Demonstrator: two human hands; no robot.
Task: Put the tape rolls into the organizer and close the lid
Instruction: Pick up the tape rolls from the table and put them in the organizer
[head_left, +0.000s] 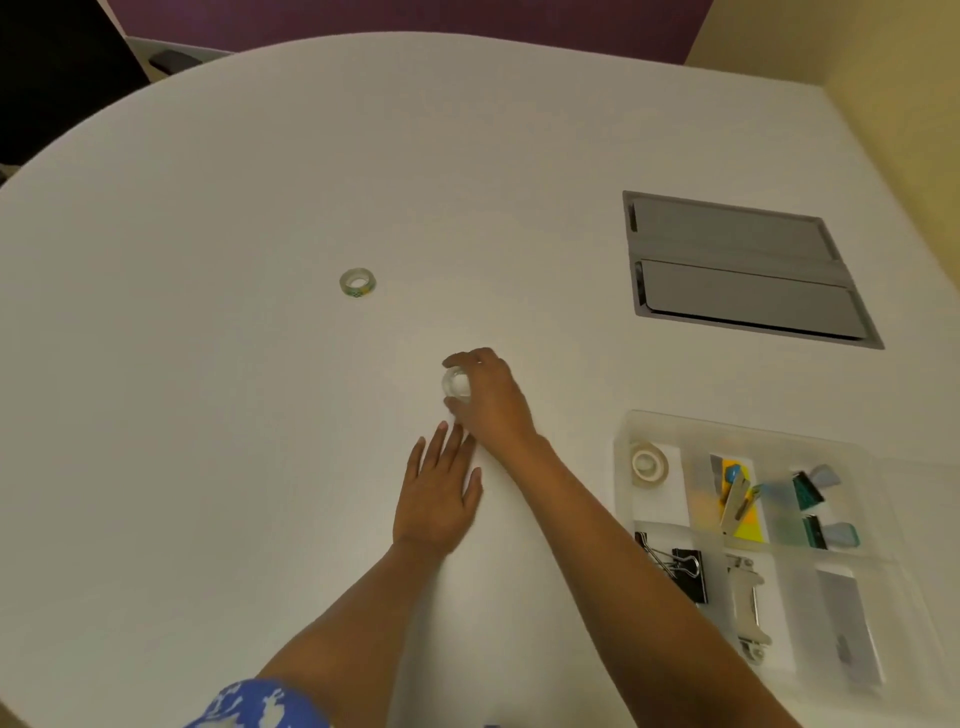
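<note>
My right hand (491, 400) is near the middle of the white table, its fingers closed around a clear tape roll (456, 383). My left hand (439, 491) lies flat and open on the table just below it, holding nothing. A second clear tape roll (357, 282) with a green-yellow patch lies alone farther away to the left. The translucent plastic organizer (623, 452) stands at the right with its compartments showing. A white tape roll (649, 463) sits in its top-left compartment.
The organizer also holds black binder clips (685, 569), a metal staple remover (748, 608), coloured sticky notes (748, 514) and teal clips (810, 499). A grey recessed cable hatch (743, 270) is set in the table beyond it. A yellow wall runs along the right.
</note>
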